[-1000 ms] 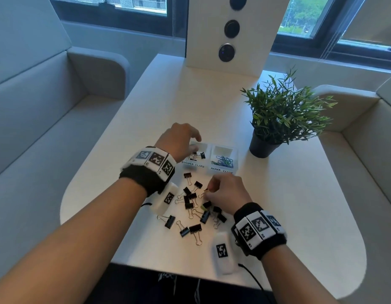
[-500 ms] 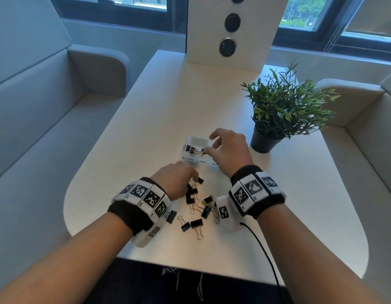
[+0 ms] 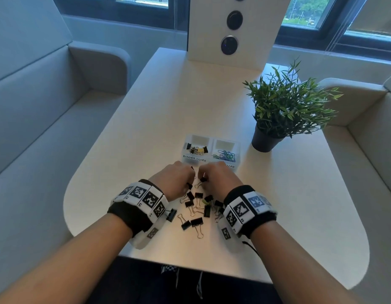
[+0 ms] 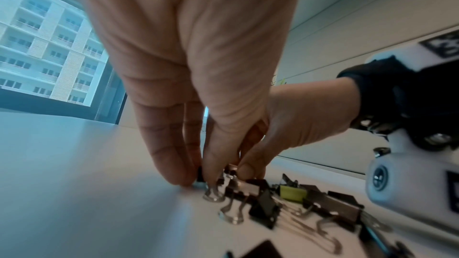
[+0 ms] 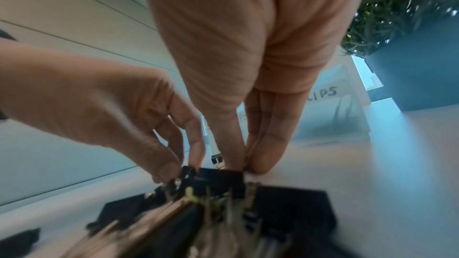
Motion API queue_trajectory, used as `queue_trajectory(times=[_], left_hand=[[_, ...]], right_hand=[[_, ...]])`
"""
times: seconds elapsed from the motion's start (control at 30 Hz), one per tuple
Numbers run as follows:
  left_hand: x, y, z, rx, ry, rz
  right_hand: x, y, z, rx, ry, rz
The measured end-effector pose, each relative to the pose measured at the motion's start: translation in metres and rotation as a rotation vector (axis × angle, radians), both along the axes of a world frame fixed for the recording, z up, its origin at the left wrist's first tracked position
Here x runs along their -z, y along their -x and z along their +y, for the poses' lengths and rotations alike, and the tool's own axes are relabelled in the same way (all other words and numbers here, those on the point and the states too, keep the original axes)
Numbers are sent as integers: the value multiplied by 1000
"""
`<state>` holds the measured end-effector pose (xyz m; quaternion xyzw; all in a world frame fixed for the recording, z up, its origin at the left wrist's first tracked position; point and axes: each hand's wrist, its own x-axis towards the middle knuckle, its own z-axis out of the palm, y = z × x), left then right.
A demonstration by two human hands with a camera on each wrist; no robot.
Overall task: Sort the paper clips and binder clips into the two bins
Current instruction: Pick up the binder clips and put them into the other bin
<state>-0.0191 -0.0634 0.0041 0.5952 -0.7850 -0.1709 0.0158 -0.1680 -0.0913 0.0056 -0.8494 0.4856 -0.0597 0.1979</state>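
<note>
reaching into the clip pile with both hands

lying on the white table (image 3: pixel 146 119), the loose pile of binder clips (image 3: pixel 198 207) sits close to the person, mostly black with one yellow-green clip (image 3: pixel 205 202) in its middle. at the pile's far edge the left hand (image 3: pixel 173 183) comes down with thumb and fingertips pressed together on a small black clip (image 4: pixel 200 174) at the table surface. just beside it, the right hand (image 3: pixel 218 179) pinches another black clip (image 5: pixel 219 177) between thumb and fingers; the two hands nearly touch. beyond the hands stand two clear bins side by side: the left bin (image 3: pixel 195 148), labelled "binder clips", holds a few black clips and a yellow one, and the right bin (image 3: pixel 226 153) holds coloured paper clips (image 3: pixel 226 155), its label partly hidden by the right hand. to the right of the bins stands a potted plant (image 3: pixel 284 106), and at the table's far end a white panel (image 3: pixel 232 29) with round dark sockets rises upright.
</note>
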Motion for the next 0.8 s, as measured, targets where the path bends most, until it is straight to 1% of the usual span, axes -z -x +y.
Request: queue_trajectory(times=[0.1,0.3,0.33,0.4,0.47,0.53,0.6,0.67,0.73,0.8], left_hand=[[0,-2,0,-18,6,22],[-5,-8,4,-60,-9,142],[-6,-10,5,-65,-5,163],[-7,-13,6,-71,3,197],[-7,-16,7,-91,2,215],[-7,-17,8,-112,-6,230],[-12,-16,8,-126,-17,258],[-24,-15,7,-140,-5,321],[-39,-13,2,-146,58,405],[-51,-11,-11,-172,175,467]], right_hand=[[1,3,-1,-6,-6,6],[-1,14,2,35,-52,-38],[-4,16,3,43,-48,-63],[-13,17,2,62,-12,-178],[-28,14,-3,111,53,-323],[-41,8,-15,172,139,-410],[-45,2,-29,225,190,-410],[-41,0,-36,256,203,-388],[-35,4,-34,295,224,-387],[-28,11,-27,312,201,-383]])
